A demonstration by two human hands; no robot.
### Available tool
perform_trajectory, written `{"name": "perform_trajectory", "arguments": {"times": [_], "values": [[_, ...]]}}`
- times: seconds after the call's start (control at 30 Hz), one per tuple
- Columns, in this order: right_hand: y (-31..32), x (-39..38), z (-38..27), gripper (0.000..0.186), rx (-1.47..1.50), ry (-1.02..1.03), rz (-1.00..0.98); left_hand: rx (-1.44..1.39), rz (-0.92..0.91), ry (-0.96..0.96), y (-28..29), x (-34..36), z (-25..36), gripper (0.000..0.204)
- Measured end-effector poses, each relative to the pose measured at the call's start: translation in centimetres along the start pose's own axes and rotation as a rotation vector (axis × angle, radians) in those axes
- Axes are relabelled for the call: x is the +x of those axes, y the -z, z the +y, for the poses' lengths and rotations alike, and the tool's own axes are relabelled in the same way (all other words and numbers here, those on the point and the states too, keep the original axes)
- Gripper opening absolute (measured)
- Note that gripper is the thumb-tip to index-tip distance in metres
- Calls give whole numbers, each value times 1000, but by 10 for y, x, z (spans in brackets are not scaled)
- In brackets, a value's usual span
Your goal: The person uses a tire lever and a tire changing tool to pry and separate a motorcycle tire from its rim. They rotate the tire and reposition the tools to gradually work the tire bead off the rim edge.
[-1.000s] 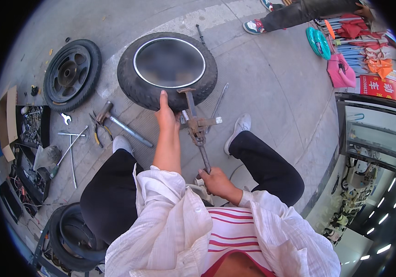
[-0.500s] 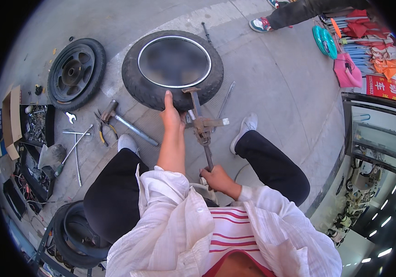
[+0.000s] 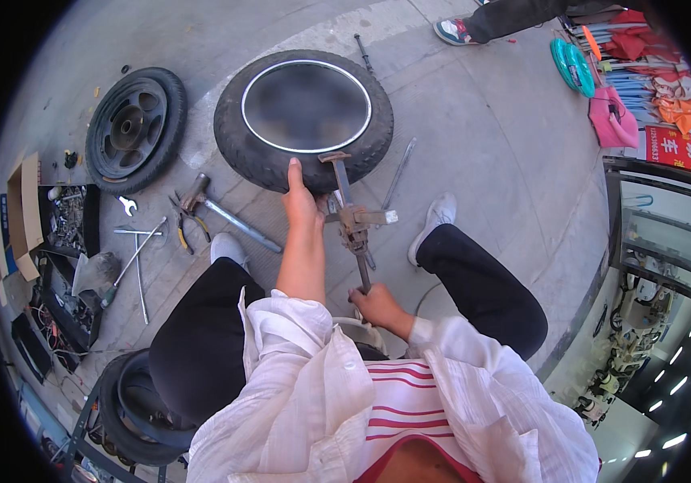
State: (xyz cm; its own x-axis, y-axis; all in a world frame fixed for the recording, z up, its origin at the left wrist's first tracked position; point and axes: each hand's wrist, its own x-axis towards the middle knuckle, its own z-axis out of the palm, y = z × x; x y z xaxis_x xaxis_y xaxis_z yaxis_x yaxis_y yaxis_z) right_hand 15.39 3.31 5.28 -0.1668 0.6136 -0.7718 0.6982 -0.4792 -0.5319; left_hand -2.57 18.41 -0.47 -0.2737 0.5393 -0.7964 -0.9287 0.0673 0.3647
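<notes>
A black knobbly-tyred wheel (image 3: 237, 153) with a silver rim edge is in front of me, its near side raised; its middle is blurred out. My left hand (image 3: 303, 201) grips the tyre's near side, thumb up on the sidewall and fingers hidden beneath. Beside it, a rusty metal clamp tool (image 3: 355, 221) reaches over the tyre, its flat jaw at the rim's near edge. My right hand (image 3: 381, 310) is closed round the lower rod of this clamp, close to my body.
At left lie another wheel (image 3: 170, 121), a hammer (image 3: 237, 224), pliers (image 3: 183, 233), a spanner (image 3: 127, 206), a T-handle wrench (image 3: 142, 278) and a toolbox (image 3: 88, 217). A metal bar (image 3: 399, 173) lies right of the wheel. A person's shoe (image 3: 454, 32) shows at the top; a glass-fronted case (image 3: 667, 217) stands right.
The view has shifted slightly. Both hands keep their grip on the wheel and the clamp, which have hardly moved. The other person's farther shoe has mostly left the top edge.
</notes>
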Motion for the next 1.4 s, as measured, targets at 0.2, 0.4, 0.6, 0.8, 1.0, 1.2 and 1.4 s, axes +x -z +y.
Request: {"name": "perform_trajectory", "arguments": {"times": [0.2,0.4,0.6,0.8,1.0,1.2,1.4], "values": [[43,-61,-81,39,130,-239,-155,3,1,-33,0,-2,-6,59],[-41,12,9,34,81,176,258,-14,-39,-12,-4,-3,-7,62],[2,-31,-47,37,176,-142,-111,22,-11,28,5,5,-3,61],[50,-73,-94,32,363,-317,-186,-45,-43,-5,0,2,-11,57],[-12,-30,-19,29,39,48,149,49,-39,-14,4,3,-10,65],[-21,-13,-1,31,104,53,184,11,-29,-10,-3,-4,-9,56],[56,-71,-96,26,581,-322,-227,49,2,-16,5,6,-10,53]]}}
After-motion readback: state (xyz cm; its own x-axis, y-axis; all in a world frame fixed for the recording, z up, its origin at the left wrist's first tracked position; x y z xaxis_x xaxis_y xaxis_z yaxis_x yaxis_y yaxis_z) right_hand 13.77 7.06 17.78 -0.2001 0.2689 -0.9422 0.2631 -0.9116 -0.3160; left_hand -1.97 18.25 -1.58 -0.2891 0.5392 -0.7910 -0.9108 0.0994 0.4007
